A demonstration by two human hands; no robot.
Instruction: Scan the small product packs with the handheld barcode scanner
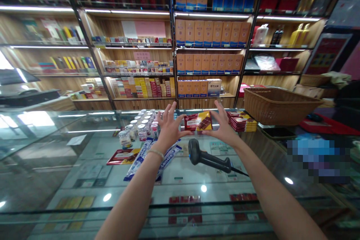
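A red and yellow packet of chocolate faces me, upright, between my two hands above the glass counter. My left hand holds its left edge with thumb and a finger, the other fingers spread upward. At the right edge, my right hand grips it in the same way. Just below lies a black barcode scanner with its cable running right. A stack of similar chocolate packets sits right of my right hand. Left of my left hand stand several small lidded bottles.
Blue and white long packets and another chocolate packet lie on the glass counter by my left forearm. A brown wicker basket stands at right. Shelves of orange boxes rise behind.
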